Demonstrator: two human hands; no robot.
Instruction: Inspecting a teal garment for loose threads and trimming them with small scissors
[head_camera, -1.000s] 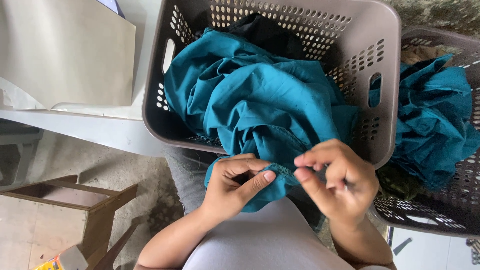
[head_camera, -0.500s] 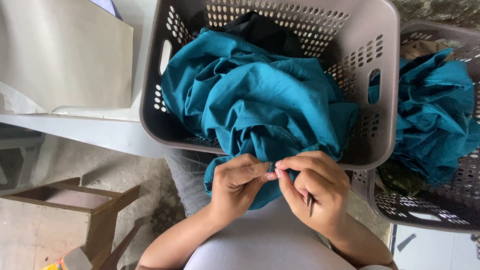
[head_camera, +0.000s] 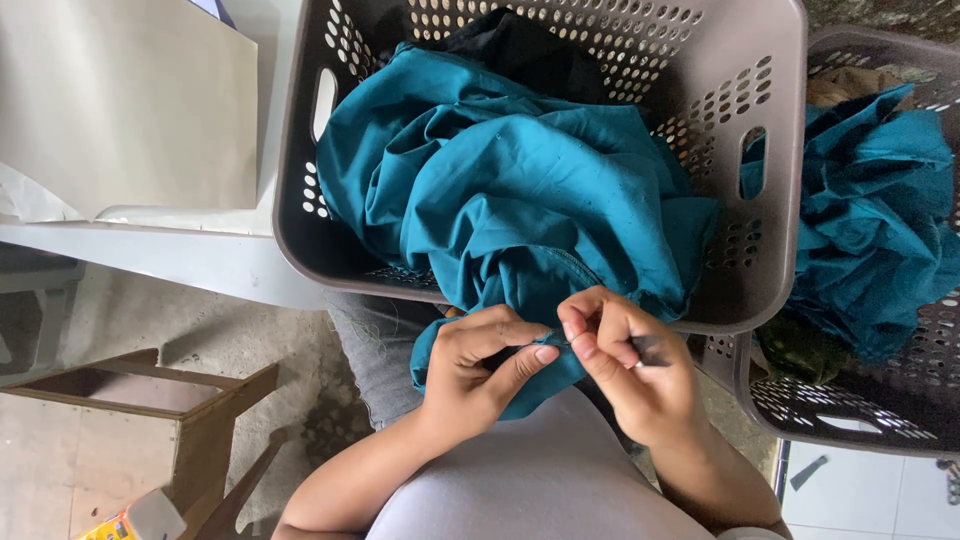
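Observation:
A teal cloth (head_camera: 520, 190) spills out of a grey perforated basket (head_camera: 770, 150) and hangs over its near rim onto my lap. My left hand (head_camera: 480, 370) pinches the cloth's lower edge between thumb and fingers. My right hand (head_camera: 625, 365) meets it at the same edge, fingertips touching the fabric, with a small dark tool (head_camera: 648, 350) tucked in its fingers. What kind of tool it is cannot be told. Both hands sit just below the basket's rim.
A second grey basket (head_camera: 900, 400) at the right holds more teal cloth (head_camera: 870, 220). A dark garment (head_camera: 520, 50) lies at the back of the first basket. A white table (head_camera: 180, 250) with a beige sheet (head_camera: 130, 100) is at the left, and a wooden stool (head_camera: 190, 420) stands below.
My right hand has moved left to meet the left hand at the cloth's edge; the two hands now pinch the fabric close together.

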